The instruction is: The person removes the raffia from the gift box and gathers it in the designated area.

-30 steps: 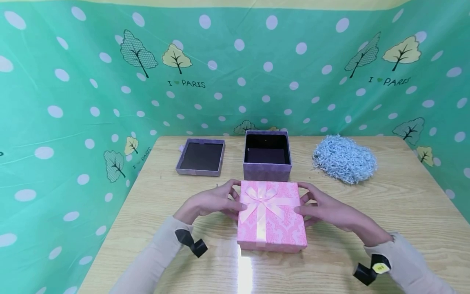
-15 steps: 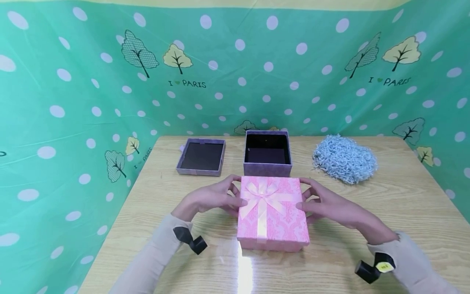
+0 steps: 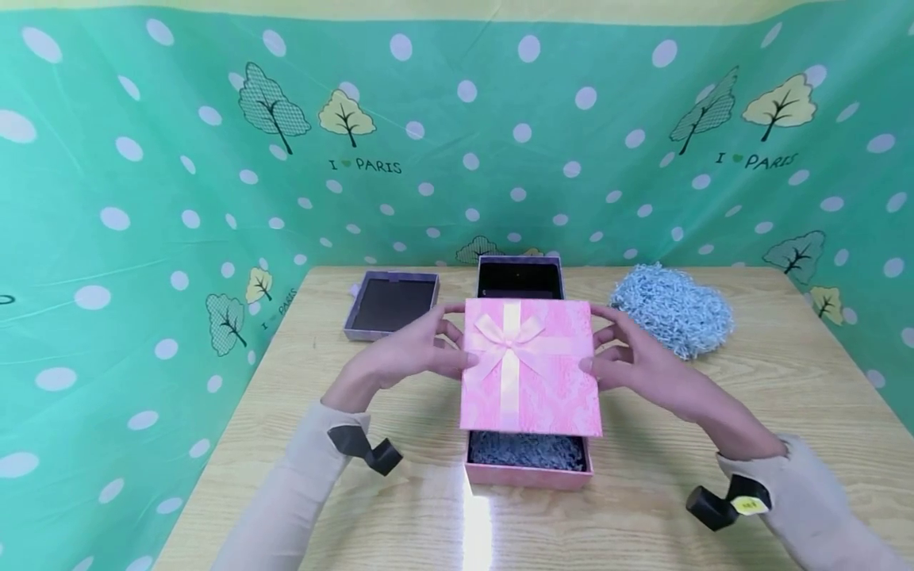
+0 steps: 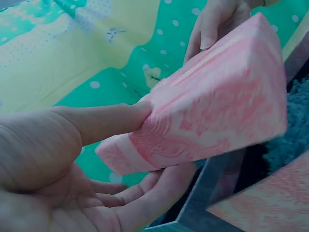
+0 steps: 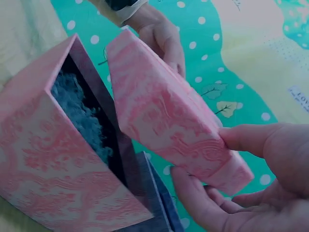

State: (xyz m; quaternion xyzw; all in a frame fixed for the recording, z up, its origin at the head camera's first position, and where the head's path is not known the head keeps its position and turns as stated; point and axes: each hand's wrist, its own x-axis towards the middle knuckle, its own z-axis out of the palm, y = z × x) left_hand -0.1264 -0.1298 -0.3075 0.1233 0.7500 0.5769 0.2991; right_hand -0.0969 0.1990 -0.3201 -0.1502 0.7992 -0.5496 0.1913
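A pink patterned box lid with a pale ribbon bow is held up level between both hands. My left hand pinches its left side, thumb on top and fingers beneath the rim. On the opposite side my right hand grips it the same way, as the right wrist view also shows. Below the lid stands the pink box, its front part uncovered. Blue shredded paper fills the inside of the box; what lies under it is hidden.
Behind the lid stands a purple box, partly covered from view. A purple lid lies inside-up at the back left. A pile of light blue shredded paper sits at the back right of the wooden table.
Both hands have raised the pink lid off its box and moved it up and away from me. The blue shredded paper inside has come into view.
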